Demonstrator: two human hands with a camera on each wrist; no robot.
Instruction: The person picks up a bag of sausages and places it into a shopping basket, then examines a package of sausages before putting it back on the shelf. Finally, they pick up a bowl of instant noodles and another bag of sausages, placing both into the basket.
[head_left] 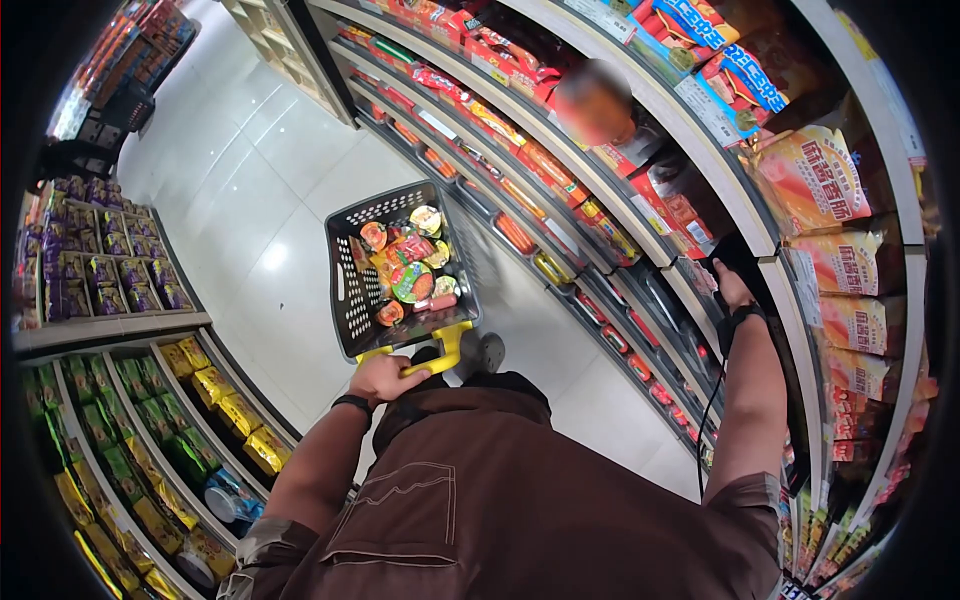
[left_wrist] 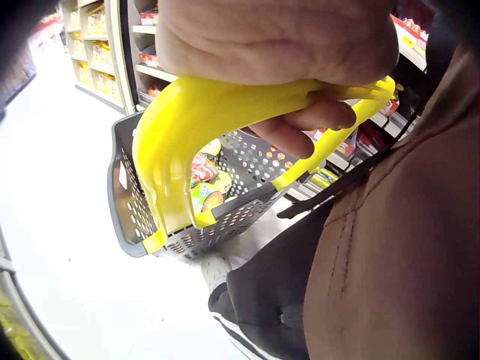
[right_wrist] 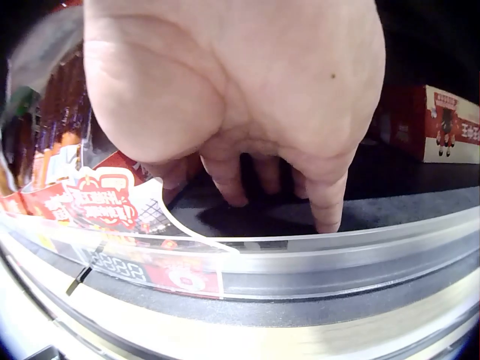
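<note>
My left hand (head_left: 383, 378) grips the yellow handle (head_left: 450, 350) of a black shopping basket (head_left: 350, 290) that holds several colourful food packs and cups (head_left: 412, 282). In the left wrist view the hand (left_wrist: 277, 45) lies over the handle (left_wrist: 169, 142), fingers curled beneath it. At the right, my right hand (head_left: 733, 285) reaches into a shelf. The right wrist view has this hand (right_wrist: 247, 82) above a dark shelf floor (right_wrist: 375, 202), fingers pointing down and apart. Beside the thumb stands a red-and-white printed carton (right_wrist: 101, 199); whether they touch, I cannot tell. No item shows in the hand.
A clear lip (right_wrist: 330, 251) runs along the shelf front, and a red-and-white box (right_wrist: 450, 127) stands farther right. Packed sausage shelves (head_left: 520, 150) line the right side. Low shelves of green and yellow packs (head_left: 110, 420) stand left, with pale floor tiles (head_left: 250, 200) between.
</note>
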